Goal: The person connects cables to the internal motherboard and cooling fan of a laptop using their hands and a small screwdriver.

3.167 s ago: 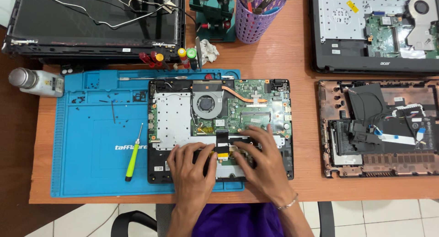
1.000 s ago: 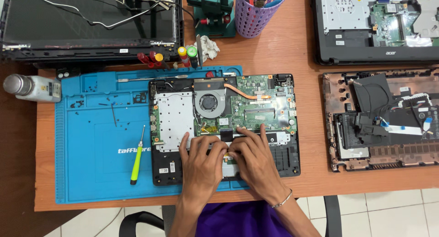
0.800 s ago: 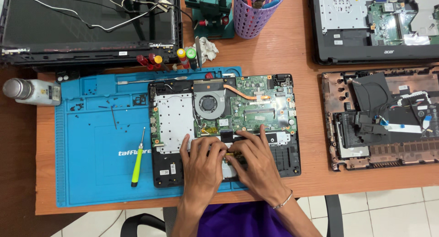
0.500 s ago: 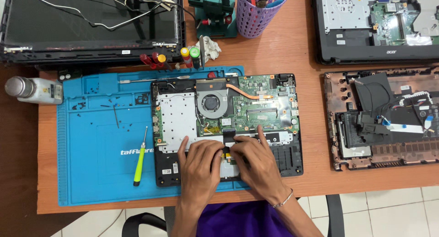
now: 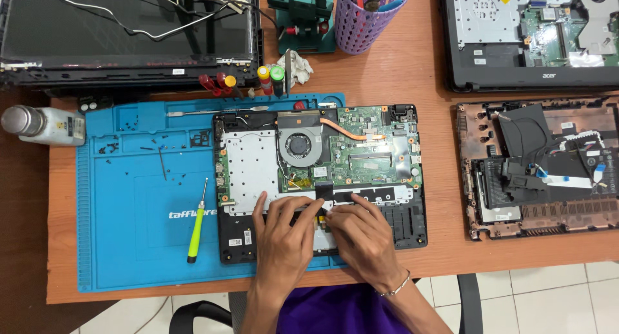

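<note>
An opened laptop base (image 5: 258, 173) with its green board, round fan and copper heat pipe lies on a blue work mat (image 5: 129, 231). My left hand (image 5: 284, 237) rests flat on the lower middle of the base, fingers spread toward a black flat cable (image 5: 324, 191). Beside it, my right hand (image 5: 364, 237) presses its fingertips on the same spot just right of the cable. Both hands touch the laptop; whether anything small is pinched between the fingers is hidden.
A green-handled screwdriver (image 5: 195, 225) lies on the mat left of the laptop, with loose screws at the mat's top left. A laptop screen panel (image 5: 129, 31), a grey bottle (image 5: 39, 122), a purple tool cup (image 5: 364, 18) and two other opened laptops (image 5: 535, 166) surround it.
The view has shifted slightly. Both hands stay on the lower middle of the laptop base, with only small finger movement near the flat cable.
</note>
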